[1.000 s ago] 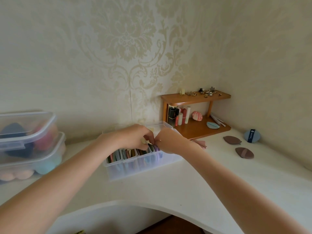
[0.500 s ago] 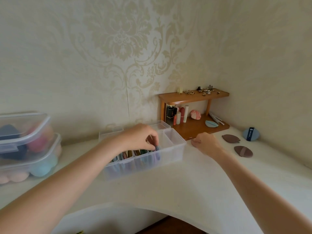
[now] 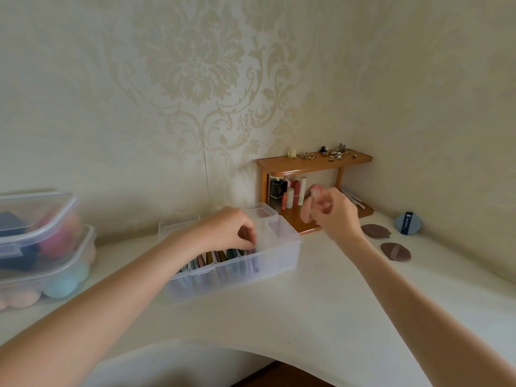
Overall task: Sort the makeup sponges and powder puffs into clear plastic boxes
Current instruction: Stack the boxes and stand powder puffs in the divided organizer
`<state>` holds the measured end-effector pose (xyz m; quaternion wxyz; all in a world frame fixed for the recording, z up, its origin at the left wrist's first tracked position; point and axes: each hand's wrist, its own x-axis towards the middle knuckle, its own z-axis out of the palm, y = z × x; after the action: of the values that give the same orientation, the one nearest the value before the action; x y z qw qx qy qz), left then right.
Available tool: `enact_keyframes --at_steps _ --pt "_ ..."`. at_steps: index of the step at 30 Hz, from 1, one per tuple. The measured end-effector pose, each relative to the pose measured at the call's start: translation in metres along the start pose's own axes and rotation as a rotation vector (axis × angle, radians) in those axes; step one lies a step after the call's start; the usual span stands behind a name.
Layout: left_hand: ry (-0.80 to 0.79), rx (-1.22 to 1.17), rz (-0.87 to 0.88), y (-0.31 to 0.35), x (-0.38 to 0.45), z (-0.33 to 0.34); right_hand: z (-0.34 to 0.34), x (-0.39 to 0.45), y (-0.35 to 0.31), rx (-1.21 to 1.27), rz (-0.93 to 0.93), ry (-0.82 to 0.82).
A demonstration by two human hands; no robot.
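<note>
Cream wallpaper (image 3: 195,65) with a big leafy pattern covers both walls, and they meet in a corner at 1 o'clock. A white worktop (image 3: 321,308) with a curved front edge fills the low half. A clear plastic box (image 3: 268,261) sits in the middle with flat puffs (image 3: 223,256) standing in a row inside. The left hand (image 3: 226,229) has its grip pinched narrow on the row's right end. The right hand (image 3: 335,213) is up in the air at 1 o'clock, holding a pink puff (image 3: 306,215). Two stacked tubs (image 3: 42,247) of round sponges sit at 9 o'clock. A wooden shelf (image 3: 315,163) stands in the corner. Two brown puffs (image 3: 395,251) and a blue puff (image 3: 409,223) lie at 3 o'clock.
</note>
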<state>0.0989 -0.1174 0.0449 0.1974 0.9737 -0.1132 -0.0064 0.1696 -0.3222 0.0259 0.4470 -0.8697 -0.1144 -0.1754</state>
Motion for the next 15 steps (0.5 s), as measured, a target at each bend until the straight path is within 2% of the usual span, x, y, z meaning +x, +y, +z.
enact_keyframes --at_steps 2,5,8,12,15 --pt "0.021 -0.013 -0.033 0.001 0.001 -0.002 0.003 -0.009 -0.027 0.043 -0.108 -0.033" --pt "0.038 0.002 -0.053 0.003 0.002 -0.003 0.023 -0.026 -0.049 -0.119 -0.274 -0.226" --pt "0.053 0.048 -0.064 0.004 0.001 -0.004 0.044 -0.035 -0.052 -0.29 -0.285 -0.365" --pt "0.102 0.031 -0.032 -0.002 0.001 -0.006 0.053 -0.034 -0.054 -0.39 -0.306 -0.398" --pt "0.058 0.021 -0.005 -0.001 0.003 -0.005 0.049 -0.032 -0.051 -0.383 -0.324 -0.416"
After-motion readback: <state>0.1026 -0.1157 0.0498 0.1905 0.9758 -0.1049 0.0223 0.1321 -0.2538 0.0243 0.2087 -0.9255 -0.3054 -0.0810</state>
